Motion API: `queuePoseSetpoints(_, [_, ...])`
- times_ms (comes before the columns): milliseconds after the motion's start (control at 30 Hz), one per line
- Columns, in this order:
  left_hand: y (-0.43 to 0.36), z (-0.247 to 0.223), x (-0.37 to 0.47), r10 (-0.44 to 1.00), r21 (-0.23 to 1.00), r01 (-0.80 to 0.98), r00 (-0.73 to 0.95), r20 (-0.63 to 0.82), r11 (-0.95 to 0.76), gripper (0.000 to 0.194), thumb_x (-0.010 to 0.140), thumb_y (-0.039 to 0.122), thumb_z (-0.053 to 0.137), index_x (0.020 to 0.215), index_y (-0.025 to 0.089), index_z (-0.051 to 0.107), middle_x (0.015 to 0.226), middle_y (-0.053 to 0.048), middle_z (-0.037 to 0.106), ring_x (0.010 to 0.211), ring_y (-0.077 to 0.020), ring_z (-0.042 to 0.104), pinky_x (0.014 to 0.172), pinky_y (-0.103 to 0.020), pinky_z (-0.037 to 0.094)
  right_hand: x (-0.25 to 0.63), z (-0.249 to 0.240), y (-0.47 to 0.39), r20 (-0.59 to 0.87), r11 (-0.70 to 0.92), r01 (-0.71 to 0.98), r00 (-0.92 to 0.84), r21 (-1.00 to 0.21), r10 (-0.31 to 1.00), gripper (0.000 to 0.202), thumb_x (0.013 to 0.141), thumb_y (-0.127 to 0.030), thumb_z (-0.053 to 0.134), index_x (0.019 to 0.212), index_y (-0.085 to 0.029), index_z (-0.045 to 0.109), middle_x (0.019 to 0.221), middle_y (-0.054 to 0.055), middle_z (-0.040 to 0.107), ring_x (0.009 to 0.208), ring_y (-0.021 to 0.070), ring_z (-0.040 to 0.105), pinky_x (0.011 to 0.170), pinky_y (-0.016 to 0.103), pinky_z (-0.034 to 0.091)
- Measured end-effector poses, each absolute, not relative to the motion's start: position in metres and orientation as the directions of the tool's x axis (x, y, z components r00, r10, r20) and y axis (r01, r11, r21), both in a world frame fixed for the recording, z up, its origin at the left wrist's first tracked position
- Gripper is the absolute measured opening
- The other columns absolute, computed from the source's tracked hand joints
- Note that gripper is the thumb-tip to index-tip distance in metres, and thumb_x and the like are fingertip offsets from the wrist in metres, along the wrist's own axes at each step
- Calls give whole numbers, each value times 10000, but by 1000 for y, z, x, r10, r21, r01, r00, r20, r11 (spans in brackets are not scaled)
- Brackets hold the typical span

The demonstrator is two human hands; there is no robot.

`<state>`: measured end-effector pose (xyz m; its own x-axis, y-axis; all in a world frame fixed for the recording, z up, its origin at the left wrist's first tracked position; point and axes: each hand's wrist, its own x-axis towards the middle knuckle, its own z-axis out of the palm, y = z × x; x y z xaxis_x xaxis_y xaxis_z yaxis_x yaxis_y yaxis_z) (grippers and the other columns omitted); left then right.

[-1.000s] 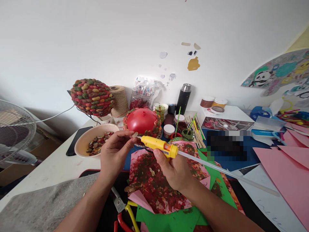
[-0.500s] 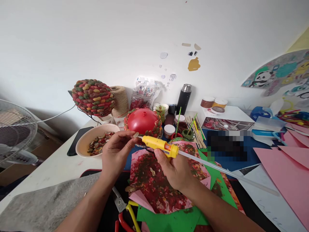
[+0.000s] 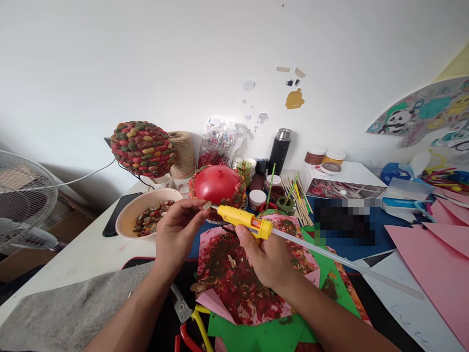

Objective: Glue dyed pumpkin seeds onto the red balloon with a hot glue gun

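My left hand (image 3: 179, 227) pinches a small peanut shell (image 3: 207, 205) between thumb and fingers. My right hand (image 3: 266, 254) is wrapped round a yellow glue gun (image 3: 244, 220), whose nozzle meets or nearly meets the shell. A long clear glue stick (image 3: 330, 253) sticks out of its back end. Just behind the nozzle sits a red balloon (image 3: 216, 184) with painted shells around its sides. Below my hands lies paint-stained pink paper (image 3: 242, 288) with a loose shell (image 3: 232, 261) on it. To the left, a bowl (image 3: 122, 222) holds painted shells.
A shell-covered ball (image 3: 142, 149), a twine spool (image 3: 182, 154) and a black flask (image 3: 280, 151) stand at the back. Paint jars (image 3: 257, 198) and wooden sticks (image 3: 301, 203) are behind my right hand. Pliers (image 3: 181, 305) lie in front, a fan (image 3: 24, 195) at far left.
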<state>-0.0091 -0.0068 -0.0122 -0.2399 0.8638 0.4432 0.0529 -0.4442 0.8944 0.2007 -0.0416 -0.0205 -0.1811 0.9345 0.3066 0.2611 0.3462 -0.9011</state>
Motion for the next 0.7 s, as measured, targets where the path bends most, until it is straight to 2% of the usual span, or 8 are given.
queuePoseSetpoints(200, [-8,-13,-10,870,898,46,-231,436,-438,393,769,500,1023,965,213,841,820,-30,819,734,-181,786,733,-285,694,200,-20,-42,303,338,249,-166,-908,938,536,1111,-601,532,692,-272,466,532,-48,445,480,152,476,498,285,377])
queuePoseSetpoints(400, [-8,-13,-11,869,899,63,-237,435,-433,422,759,531,1023,963,213,837,833,-34,812,736,-197,790,737,-317,706,200,-21,-42,298,332,243,-165,-911,940,555,1114,-632,530,697,-269,474,530,-52,435,471,149,464,481,281,362])
queuePoseSetpoints(700, [-8,-14,-11,869,895,53,-220,443,-443,380,775,494,1027,972,219,854,836,-31,817,750,-183,780,746,-292,693,200,-22,-40,326,355,257,-152,-899,933,560,1113,-655,533,711,-269,484,543,-49,451,489,149,461,501,283,375])
